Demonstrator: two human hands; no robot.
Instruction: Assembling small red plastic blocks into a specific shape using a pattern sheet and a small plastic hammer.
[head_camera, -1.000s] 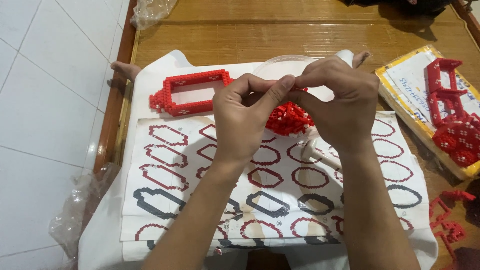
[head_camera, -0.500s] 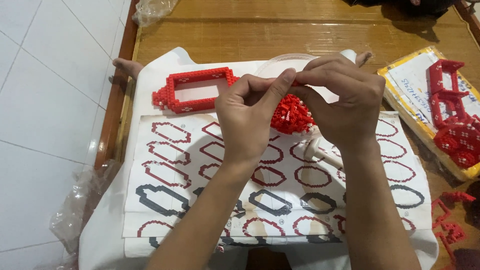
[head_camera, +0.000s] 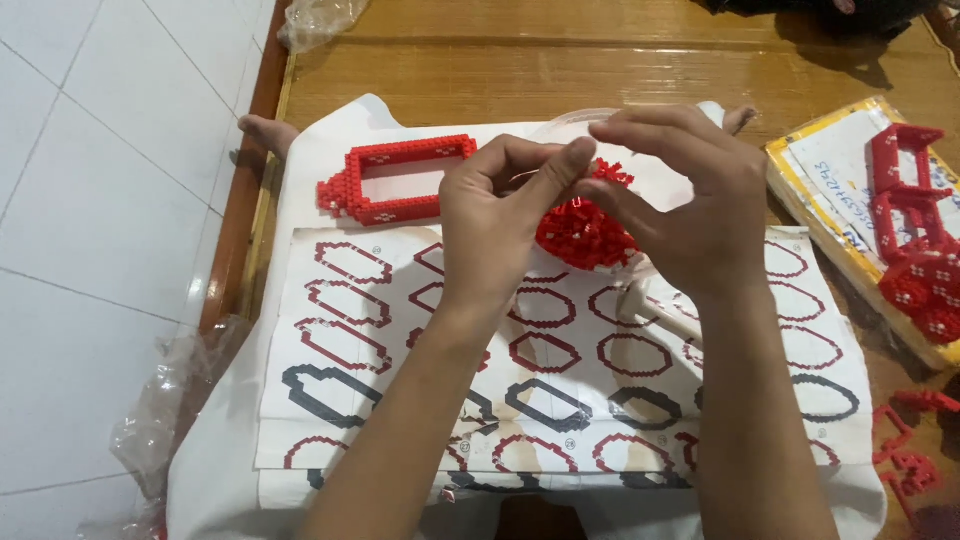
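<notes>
Head view looks down on a wooden desk (head_camera: 520, 60) with a white cloth (head_camera: 330, 140) spread over it, and on that a printed sheet (head_camera: 300, 420) of red and dark outline shapes. Above the sheet lies a red brick frame (head_camera: 395, 178), a hollow rectangle with a stepped left end, well apart from both hands. At the right edge a yellow-edged booklet (head_camera: 830, 170) carries more red builds (head_camera: 915, 240). Between the hands, partly hidden, sits a heap of small red bricks (head_camera: 580, 232) in what looks like a clear dish. Left hand (head_camera: 495, 215) and right hand (head_camera: 690, 205) meet above that heap, thumbs and forefingers pinched together on something too small to make out, probably a brick or two. To do this joining well, I judge the pinch should stay low over the heap so a slipped piece drops back in, the pieces squared up before pressing, and the push made straight rather than twisted.
</notes>
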